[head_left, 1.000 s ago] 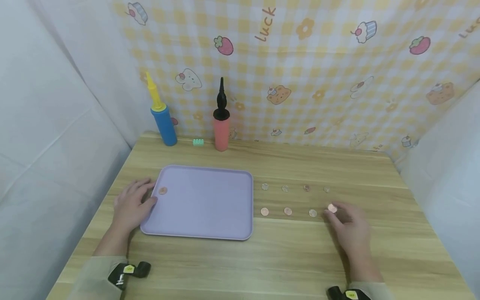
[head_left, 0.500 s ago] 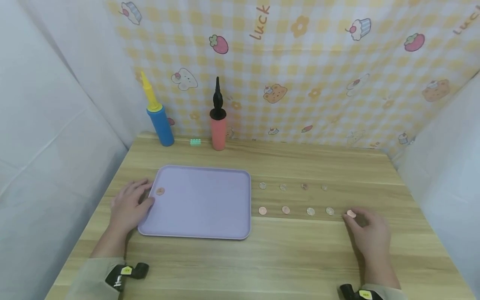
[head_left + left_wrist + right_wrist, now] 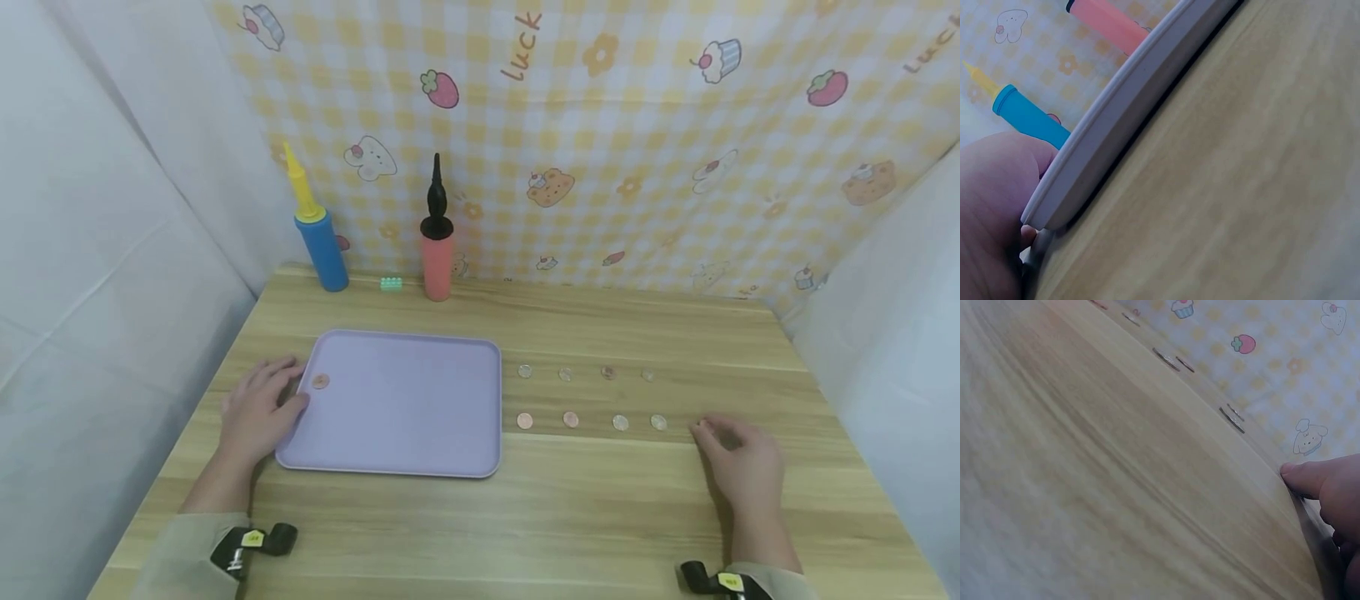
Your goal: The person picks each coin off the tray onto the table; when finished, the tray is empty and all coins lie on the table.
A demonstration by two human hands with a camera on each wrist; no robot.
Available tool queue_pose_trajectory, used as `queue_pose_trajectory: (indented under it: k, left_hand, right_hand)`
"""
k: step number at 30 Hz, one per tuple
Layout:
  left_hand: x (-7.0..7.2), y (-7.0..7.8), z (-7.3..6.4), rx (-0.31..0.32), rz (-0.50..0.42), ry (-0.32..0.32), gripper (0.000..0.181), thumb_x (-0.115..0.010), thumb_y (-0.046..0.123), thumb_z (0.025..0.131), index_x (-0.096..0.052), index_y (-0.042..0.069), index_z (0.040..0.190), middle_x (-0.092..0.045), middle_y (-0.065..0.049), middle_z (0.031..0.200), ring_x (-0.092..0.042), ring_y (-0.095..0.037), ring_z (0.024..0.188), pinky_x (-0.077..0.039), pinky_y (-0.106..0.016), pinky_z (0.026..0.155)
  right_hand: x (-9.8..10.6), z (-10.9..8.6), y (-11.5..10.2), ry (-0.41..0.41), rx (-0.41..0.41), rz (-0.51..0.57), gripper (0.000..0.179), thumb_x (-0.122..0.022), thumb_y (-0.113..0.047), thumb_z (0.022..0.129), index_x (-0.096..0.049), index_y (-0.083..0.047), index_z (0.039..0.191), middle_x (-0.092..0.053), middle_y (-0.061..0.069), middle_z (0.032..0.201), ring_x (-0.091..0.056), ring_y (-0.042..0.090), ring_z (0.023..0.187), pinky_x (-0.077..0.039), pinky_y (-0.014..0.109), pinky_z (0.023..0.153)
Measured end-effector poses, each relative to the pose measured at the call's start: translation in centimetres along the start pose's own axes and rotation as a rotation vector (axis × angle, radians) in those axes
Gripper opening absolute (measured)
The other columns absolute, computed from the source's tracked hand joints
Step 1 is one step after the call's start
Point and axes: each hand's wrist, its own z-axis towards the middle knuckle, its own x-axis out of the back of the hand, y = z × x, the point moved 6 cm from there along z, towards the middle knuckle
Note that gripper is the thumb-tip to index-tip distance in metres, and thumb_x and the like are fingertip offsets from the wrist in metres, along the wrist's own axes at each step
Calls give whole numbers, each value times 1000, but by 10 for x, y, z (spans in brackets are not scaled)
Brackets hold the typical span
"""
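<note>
My left hand (image 3: 258, 417) grips the left edge of a lilac tray (image 3: 405, 408), thumb over the rim and a fingertip just under it in the left wrist view. One copper coin (image 3: 321, 381) lies inside the tray near that edge. To the tray's right, coins are set out in two rows; a silver coin (image 3: 658, 422) ends the front row. Just past it, my right hand (image 3: 746, 467) pinches a coin between thumb and forefinger, fingertips down at the wooden table. That coin is almost hidden by the fingers. The right wrist view shows the thumb (image 3: 1307, 478) low against the table.
At the back stand a blue hand pump (image 3: 324, 250) with a yellow nozzle and a pink hand pump (image 3: 437, 265) with a black nozzle. A small mint-green toy brick (image 3: 391, 284) sits between them. A patterned cloth (image 3: 585, 167) hangs behind the table.
My right hand moved right past the front row's last silver coin, then down to the table; the copper coin in its fingertips went from plainly seen to nearly hidden. The left hand stayed put.
</note>
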Motion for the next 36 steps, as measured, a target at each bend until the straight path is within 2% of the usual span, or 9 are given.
queue_pose_trajectory:
  k: [3, 14, 19, 29, 36]
  left_hand:
    - [0, 1, 0, 0, 1, -1, 51, -58, 24, 103, -58, 1, 148, -41, -27, 163, -22, -58, 152, -13, -83, 110]
    - [0, -1, -1, 0, 16, 3, 52, -59, 25, 102, -58, 1, 148, -42, -27, 162, -24, -57, 152, -15, -83, 109]
    - [-1, -3, -1, 2, 10, 2, 51, -59, 25, 102, -58, 1, 148, -42, -27, 163, -23, -57, 152, -14, -83, 110]
    - [-2, -4, -1, -6, 7, 0, 51, -60, 25, 102, -58, 1, 147, -42, -27, 163, -23, -57, 152, -14, -84, 109]
    - [-1, -2, 1, -9, 5, -2, 51, -59, 25, 103, -58, 1, 148, -42, -27, 163, -24, -57, 152, -14, -83, 109]
  right_hand:
    - [0, 0, -1, -15, 6, -13, 33, -79, -24, 99, -77, 1, 120, -70, 27, 130, -60, 51, 127, -40, 65, 112]
    - [-3, -1, -2, -92, -50, -53, 44, -70, -35, 104, -71, 0, 131, -61, 35, 136, -47, 54, 132, -27, 69, 114]
    - [-3, -1, -3, -80, -18, -76, 42, -68, -33, 105, -72, 0, 131, -63, 35, 134, -49, 53, 129, -22, 68, 116]
    - [-5, -2, 5, -66, -10, -66, 41, -65, -32, 107, -71, 0, 133, -64, 35, 133, -49, 53, 127, -21, 69, 117]
    - [-4, 1, 5, -61, 32, -68, 39, -64, -29, 107, -72, 1, 131, -66, 35, 128, -52, 52, 122, -21, 69, 115]
